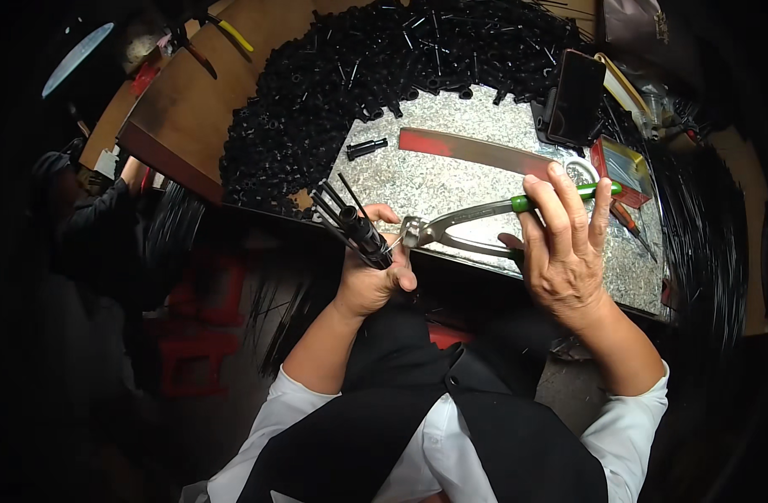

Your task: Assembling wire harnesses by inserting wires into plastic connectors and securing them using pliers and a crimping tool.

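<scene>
My left hand [365, 283] is closed around a black tubular part [360, 233] with several thin dark rods sticking up from it, held at the table's front edge. In my right hand [567, 261] is a pair of end-cutting pincers [468, 216] with green handle grips. My fingers lie over the upper handle and the thumb is by the lower one, with the handles spread apart. The metal jaws are right beside the black part, at a thin wire or pin by my left fingers. Whether they grip it I cannot tell.
A big heap of black tubular parts [317, 109] covers the table's back and left. On the speckled tabletop [468, 117] lie a single black part [366, 148], a flat metal bar [476, 153] and a screwdriver [634, 228]. A phone [577, 96] and a red box [620, 172] stand right.
</scene>
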The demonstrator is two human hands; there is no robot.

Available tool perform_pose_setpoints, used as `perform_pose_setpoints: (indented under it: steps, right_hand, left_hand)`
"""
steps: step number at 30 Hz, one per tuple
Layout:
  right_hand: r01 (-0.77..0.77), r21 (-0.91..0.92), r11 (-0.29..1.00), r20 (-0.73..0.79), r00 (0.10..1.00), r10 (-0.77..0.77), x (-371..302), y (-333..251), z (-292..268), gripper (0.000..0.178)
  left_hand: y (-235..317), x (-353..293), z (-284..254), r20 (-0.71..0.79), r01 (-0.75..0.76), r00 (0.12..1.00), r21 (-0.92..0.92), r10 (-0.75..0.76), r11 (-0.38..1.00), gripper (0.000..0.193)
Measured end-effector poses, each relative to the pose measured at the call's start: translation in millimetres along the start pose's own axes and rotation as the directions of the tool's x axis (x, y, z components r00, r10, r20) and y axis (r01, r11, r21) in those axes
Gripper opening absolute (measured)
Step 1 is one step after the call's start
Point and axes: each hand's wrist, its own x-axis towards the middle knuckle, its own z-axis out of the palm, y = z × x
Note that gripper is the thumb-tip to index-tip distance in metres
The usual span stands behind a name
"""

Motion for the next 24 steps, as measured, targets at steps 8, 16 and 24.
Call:
perform_pose_setpoints:
  steps: [8,16,24]
  right_hand:
    - [0.002,0.205,0.979,0.123,0.992,-0.028,-1,-8,-7,0.017]
    - [-0.094,0.493,0.865,0.373,0.921,-0.113,-26,-13,-14,0.015]
    - [-0.949,0.074,-0.308,0.744,0.258,-0.617,-19,-15,-26,0.032]
  left_hand:
    - [-7,-2,-2,-0.014,0.054,0.998,0.004,-0.054,0.999,0.073]
    - [-10,-1,-17,0.127,0.158,0.98,-0.039,-0.152,0.987,0.073]
    - [3,0,2,0.151,0.088,0.983,0.135,-0.108,0.987,0.06]
